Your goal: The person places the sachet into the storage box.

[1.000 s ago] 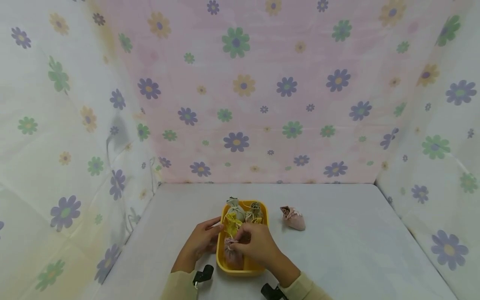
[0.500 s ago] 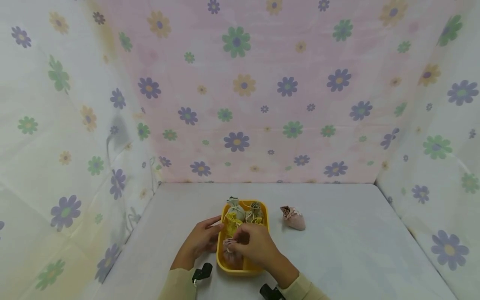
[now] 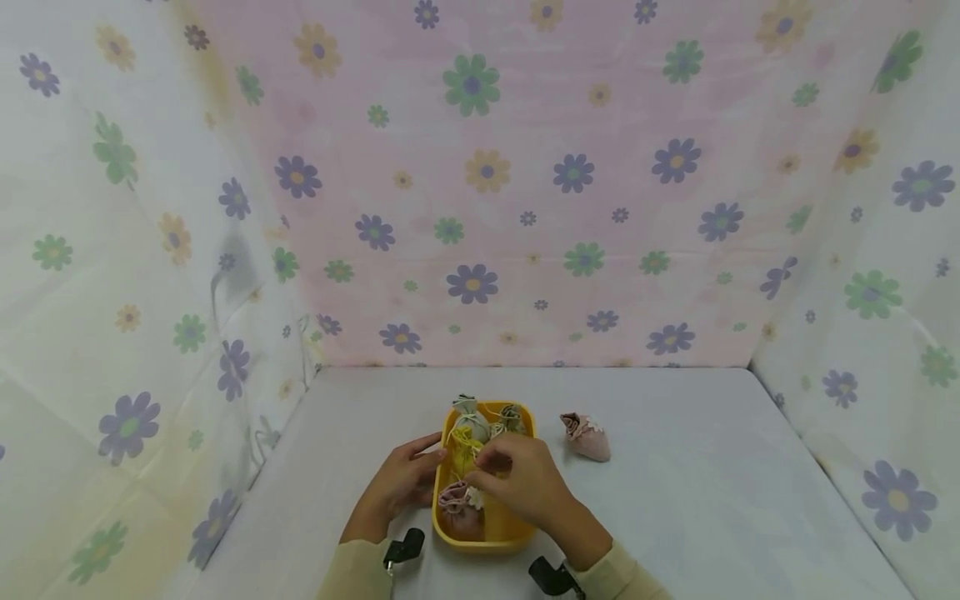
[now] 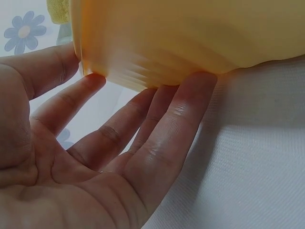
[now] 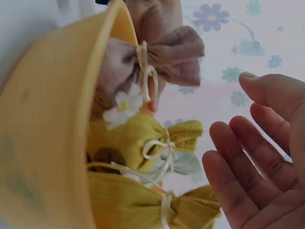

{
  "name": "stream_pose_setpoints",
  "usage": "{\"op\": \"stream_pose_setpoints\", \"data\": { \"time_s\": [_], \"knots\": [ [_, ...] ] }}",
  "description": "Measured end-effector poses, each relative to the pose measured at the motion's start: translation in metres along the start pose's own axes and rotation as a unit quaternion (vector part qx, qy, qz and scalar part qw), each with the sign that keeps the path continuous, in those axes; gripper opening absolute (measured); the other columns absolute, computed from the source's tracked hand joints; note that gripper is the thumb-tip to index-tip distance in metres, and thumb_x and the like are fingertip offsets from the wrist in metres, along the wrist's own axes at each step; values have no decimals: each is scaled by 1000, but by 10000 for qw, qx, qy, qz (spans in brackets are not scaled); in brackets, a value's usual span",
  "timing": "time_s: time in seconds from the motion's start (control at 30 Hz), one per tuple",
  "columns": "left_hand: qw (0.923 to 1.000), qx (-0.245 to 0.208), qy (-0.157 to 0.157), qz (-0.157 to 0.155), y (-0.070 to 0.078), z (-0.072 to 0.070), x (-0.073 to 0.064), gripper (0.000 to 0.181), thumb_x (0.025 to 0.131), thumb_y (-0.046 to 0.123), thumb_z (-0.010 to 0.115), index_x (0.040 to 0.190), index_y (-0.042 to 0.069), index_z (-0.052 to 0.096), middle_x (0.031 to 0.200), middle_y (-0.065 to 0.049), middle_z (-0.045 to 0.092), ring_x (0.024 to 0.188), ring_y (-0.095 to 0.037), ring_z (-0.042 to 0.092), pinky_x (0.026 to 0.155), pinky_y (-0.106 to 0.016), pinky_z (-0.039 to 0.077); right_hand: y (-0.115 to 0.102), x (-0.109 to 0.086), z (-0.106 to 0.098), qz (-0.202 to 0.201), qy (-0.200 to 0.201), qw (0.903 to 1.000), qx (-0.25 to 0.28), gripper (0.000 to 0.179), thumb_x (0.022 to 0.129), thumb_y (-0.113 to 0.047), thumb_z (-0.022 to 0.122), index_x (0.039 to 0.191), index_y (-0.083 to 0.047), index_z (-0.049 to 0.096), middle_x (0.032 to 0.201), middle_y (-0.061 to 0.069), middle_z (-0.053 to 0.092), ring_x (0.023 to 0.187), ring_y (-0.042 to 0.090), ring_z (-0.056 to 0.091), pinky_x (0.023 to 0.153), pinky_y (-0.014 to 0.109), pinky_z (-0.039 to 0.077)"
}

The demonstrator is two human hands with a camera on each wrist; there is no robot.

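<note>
A yellow plastic tray holds several small drawstring pouches. In its near left corner sits a dusty-pink pouch, its neck tied with a cream cord and a white flower on it. My right hand hovers just above and right of this pouch; in the right wrist view its fingers are loosely bent, apart from the pouches, with nothing between them. My left hand touches the tray's left side, its fingertips against the outer wall. Beyond the pink pouch are mustard-yellow pouches and a pale green one.
Another pink pouch lies on its side on the white table, right of the tray. Flower-print cloth encloses the table at the back and both sides. A greenish pouch stands at the tray's far right.
My right hand has let go of the pink pouch's neck and lifted slightly away to the right. The pouch's top now shows. My left hand has stayed at the tray.
</note>
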State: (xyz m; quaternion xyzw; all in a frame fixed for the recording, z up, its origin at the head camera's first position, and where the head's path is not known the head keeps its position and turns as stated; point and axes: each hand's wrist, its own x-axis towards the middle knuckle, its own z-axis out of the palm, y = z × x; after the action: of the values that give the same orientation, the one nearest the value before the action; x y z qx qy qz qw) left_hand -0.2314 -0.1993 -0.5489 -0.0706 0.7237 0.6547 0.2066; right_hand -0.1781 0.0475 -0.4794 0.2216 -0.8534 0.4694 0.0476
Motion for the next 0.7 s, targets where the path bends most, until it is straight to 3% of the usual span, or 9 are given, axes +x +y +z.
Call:
{"op": "stream_pose_setpoints", "data": {
  "time_s": [0.23,0.47,0.7],
  "knots": [
    [10000,10,36,-20,0,1,0,68,95,43,73,155,20,49,148,-22,57,110,-29,73,81,-46,65,5,3,-11,-341,273,9989,-140,18,88,-34,84,92,-21,73,94,-8,72,90,6,68,82,34,64],
    [10000,-2,55,-39,1,2,1,68,96,42,72,155,20,49,149,-23,56,113,-31,72,81,-47,65,20,5,-27,-978,1016,9886,-534,17,85,-19,87,95,-17,74,100,-10,71,96,9,69,84,42,63],
    [9999,45,124,-58,1,1,1,66,96,42,73,154,21,50,148,-23,56,113,-30,71,82,-47,65,44,4,-45,-912,1582,9774,-1069,20,84,-17,88,99,-19,75,115,-1,73,111,15,68,95,44,60]
  ]
}}
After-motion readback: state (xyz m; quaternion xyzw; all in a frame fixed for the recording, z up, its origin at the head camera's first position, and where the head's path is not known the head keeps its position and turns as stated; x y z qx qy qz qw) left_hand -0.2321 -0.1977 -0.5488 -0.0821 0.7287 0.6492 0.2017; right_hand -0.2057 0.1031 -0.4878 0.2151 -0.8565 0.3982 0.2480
